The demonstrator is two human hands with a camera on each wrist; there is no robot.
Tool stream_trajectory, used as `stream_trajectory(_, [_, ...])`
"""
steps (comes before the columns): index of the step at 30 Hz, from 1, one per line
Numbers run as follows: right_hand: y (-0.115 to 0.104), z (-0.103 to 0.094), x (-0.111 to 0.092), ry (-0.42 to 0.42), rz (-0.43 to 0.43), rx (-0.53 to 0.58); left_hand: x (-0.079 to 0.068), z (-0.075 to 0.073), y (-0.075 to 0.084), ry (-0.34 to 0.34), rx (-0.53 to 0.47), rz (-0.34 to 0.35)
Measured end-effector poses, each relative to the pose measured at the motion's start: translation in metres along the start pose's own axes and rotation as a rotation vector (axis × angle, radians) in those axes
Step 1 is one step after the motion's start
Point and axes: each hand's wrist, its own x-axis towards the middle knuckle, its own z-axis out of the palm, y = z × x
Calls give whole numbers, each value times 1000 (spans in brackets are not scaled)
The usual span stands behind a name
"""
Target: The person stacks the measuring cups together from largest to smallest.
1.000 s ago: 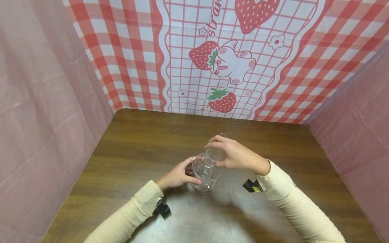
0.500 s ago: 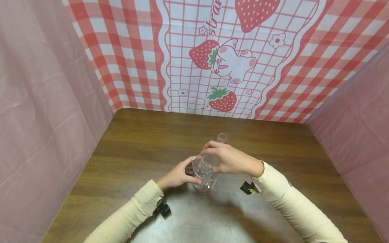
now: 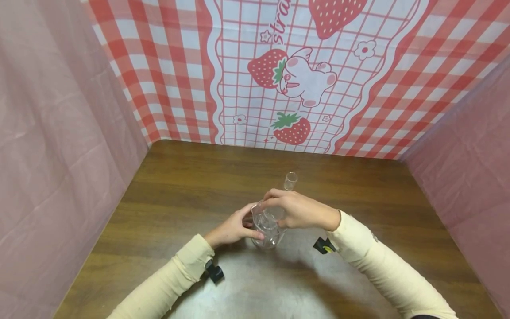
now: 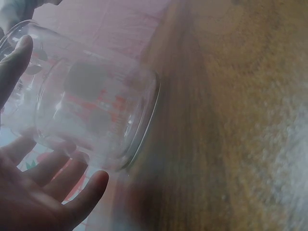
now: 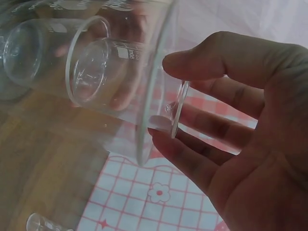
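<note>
Directly ahead of you, at twelve o'clock, a large glass beaker (image 4: pixel 91 101) looks to stand upright on the brown wood-grain table (image 3: pixel 187 186), its mouth facing up. It is colourless and see-through, with a thick rounded rim, a pouring lip toward ten o'clock and white print on its wall, too faint to read.

Your left hand (image 3: pixel 235 228) is at the beaker's nine o'clock, grasping it, with the thumb against the near side and the fingers around the far side.

Inside sits a medium beaker (image 5: pixel 55 62), equally clear, its round rim well below the large one's. Nested further in is a small beaker (image 5: pixel 126 82), with a white printed patch and tiny lettering on its side. Its base lies within the medium rim, while its own rim stands out above the large beaker's mouth.

Your right hand (image 3: pixel 300 210), at two o'clock, pinches that small rim between thumb and fingertips.

At one o'clock from the large beaker, just beyond your right hand, stands a little open-mouthed glass (image 3: pixel 291 180), also clear. At twelve o'clock behind the table hangs a red-and-white checked cloth (image 3: pixel 175 66) printed with strawberries.
</note>
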Motion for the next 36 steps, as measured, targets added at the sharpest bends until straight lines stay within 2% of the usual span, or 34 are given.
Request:
stream_trajectory(5, [-1,2,2,-22,-18,-9,0,0,1,-1,9,12])
stream_trajectory(17, [2,14,10,-150,-37,-84,0,0,-4,-1,11,20])
stream_trajectory(25, [5,23,16,-162,-134,-101,0,0,-3,-10,-2,35])
stream_trajectory(36, [7,29,19,-160,-165,-119,1,-1,-6,-2,10,28])
